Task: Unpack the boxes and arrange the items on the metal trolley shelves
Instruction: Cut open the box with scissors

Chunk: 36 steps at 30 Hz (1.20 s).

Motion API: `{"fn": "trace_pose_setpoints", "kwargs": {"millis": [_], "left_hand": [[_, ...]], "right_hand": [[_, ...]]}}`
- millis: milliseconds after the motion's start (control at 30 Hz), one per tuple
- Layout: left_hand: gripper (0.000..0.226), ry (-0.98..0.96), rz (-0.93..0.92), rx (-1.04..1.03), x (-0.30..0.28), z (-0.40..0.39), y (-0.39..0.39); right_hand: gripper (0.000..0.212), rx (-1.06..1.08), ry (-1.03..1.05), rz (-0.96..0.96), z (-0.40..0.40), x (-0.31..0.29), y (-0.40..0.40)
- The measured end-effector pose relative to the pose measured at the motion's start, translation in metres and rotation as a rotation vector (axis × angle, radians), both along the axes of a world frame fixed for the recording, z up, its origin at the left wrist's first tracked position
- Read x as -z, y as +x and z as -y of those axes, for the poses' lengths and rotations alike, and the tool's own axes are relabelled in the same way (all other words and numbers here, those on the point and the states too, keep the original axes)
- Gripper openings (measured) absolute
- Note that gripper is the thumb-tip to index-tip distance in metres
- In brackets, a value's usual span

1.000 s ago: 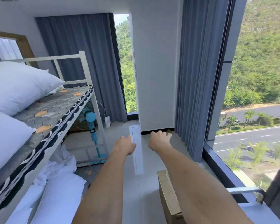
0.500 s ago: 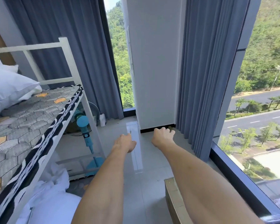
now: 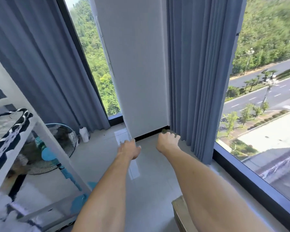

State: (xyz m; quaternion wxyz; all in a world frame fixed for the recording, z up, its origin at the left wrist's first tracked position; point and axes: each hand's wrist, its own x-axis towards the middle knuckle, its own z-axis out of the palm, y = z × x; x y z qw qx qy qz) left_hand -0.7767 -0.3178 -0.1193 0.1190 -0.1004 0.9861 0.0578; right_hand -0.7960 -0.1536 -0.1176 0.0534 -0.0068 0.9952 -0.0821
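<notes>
Both my bare arms stretch forward over the pale tiled floor. My left hand [image 3: 129,149] hangs with loosely bent fingers and holds nothing. My right hand [image 3: 167,141] is curled near the foot of the white wall, and bits of a small dark green thing [image 3: 164,130] show past its fingers; most of that thing is hidden. A corner of a cardboard box [image 3: 179,213] shows under my right forearm at the bottom edge. No metal trolley is in view.
A white bunk bed frame [image 3: 45,139] with a patterned mattress stands at the left. Under it are a blue standing fan [image 3: 54,158] and a white bottle [image 3: 84,134]. Grey curtains [image 3: 196,81] hang beside a floor-to-ceiling window [image 3: 261,114] on the right.
The view has swung right and forward, so the bed and pillows have slid off to the left. Both arms stay stretched out, and the box sits lower in the frame.
</notes>
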Motion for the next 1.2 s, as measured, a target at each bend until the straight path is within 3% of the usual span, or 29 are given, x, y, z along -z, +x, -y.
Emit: {"fn": "trace_pose_setpoints", "kwargs": {"millis": [233, 433, 700, 933, 1200], "left_hand": [[0.052, 0.032, 0.038, 0.134, 0.022, -0.017, -0.11], [0.057, 0.035, 0.13, 0.378, 0.065, -0.091, -0.193], [0.05, 0.113, 0.164, 0.769, 0.135, -0.211, -0.219], [0.048, 0.094, 0.138, 0.99, 0.241, -0.265, -0.191], [0.049, 0.048, 0.181, 1.109, 0.402, -0.266, -0.16]], "right_hand": [[0.038, 0.136, 0.001, 0.073, -0.019, 0.017, -0.082], [0.037, 0.38, -0.02, 0.14, -0.079, 0.057, -0.125], [0.03, 0.753, -0.046, 0.182, -0.175, 0.114, -0.101], [0.028, 0.987, -0.022, 0.153, -0.22, 0.22, -0.045], [0.031, 1.128, -0.056, 0.21, -0.206, 0.382, 0.018]]}}
